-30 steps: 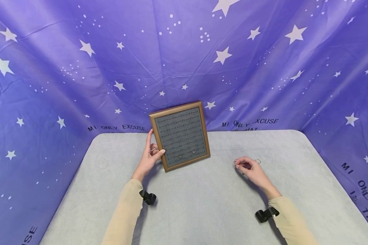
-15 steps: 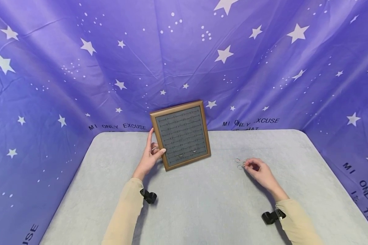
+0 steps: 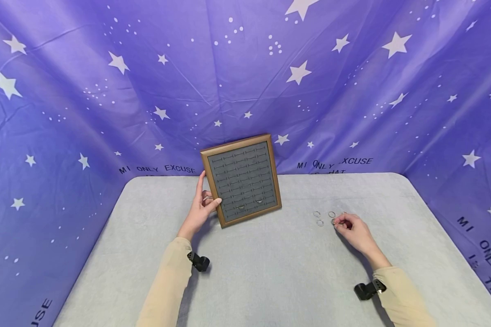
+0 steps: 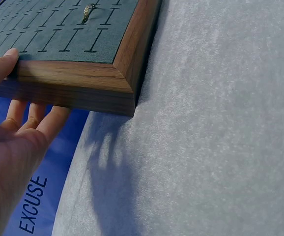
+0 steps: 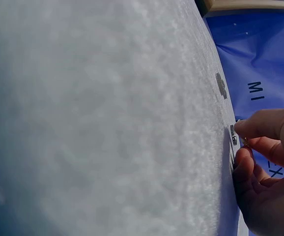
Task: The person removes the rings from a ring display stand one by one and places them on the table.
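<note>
My left hand (image 3: 198, 210) grips the left side of a wooden-framed ring display tray (image 3: 251, 216), thumb on the front and fingers behind. The tray leans tilted at the table's back, its grey padded face rowed with slits. Two rings sit in its lower slits: a gold-toned ring (image 3: 240, 207) and another ring (image 3: 259, 201); the left wrist view shows a patterned gold ring (image 4: 87, 12). To the right, my right hand (image 3: 353, 231) pinches a small ring (image 3: 333, 222) low over the table, with a gold glint between thumb and finger in the right wrist view.
Left of my right hand lie a silver ring (image 3: 317, 214), a second ring (image 3: 320, 223) and a third ring (image 3: 331, 214). Another ring (image 3: 344, 212) shows partly behind the hand. A purple star-printed curtain (image 3: 245, 81) hangs around the grey table (image 3: 270, 272).
My right hand has moved to the right over the rings, uncovering those at its left. The left hand and the tray have stayed in place.
</note>
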`<state>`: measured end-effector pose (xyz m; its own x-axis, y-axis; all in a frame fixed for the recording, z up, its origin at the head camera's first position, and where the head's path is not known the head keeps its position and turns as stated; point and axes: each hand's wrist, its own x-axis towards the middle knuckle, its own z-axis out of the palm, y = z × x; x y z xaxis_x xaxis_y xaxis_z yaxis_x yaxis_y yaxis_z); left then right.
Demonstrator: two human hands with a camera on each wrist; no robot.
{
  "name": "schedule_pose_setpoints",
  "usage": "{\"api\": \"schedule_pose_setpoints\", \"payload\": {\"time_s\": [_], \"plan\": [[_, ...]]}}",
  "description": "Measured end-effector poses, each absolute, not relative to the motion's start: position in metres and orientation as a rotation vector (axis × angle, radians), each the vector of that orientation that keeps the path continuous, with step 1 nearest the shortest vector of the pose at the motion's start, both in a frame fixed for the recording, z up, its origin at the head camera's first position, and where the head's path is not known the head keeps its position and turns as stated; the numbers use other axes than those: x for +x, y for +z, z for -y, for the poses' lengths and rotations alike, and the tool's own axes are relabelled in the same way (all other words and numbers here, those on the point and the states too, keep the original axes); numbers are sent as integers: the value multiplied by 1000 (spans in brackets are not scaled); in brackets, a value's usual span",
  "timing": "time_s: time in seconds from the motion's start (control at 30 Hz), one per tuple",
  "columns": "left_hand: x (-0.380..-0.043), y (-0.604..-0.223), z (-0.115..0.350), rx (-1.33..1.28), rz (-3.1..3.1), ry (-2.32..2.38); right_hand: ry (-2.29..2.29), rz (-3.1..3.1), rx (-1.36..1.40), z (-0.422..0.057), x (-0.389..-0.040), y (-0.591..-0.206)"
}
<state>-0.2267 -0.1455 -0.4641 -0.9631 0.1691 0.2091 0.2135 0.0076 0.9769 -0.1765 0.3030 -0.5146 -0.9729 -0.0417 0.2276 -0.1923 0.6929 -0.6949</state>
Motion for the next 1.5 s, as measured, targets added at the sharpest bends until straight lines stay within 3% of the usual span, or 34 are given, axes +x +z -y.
{"api": "schedule_pose_setpoints", "payload": {"time_s": [0.9,1.5], "plan": [[-226,-463,146,-427,2201,-2145,1151,2703,206,-306,-179,-516],[-226,-466,145,-410,2195,-2176,1495,2614,179,-282,-181,-500]]}}
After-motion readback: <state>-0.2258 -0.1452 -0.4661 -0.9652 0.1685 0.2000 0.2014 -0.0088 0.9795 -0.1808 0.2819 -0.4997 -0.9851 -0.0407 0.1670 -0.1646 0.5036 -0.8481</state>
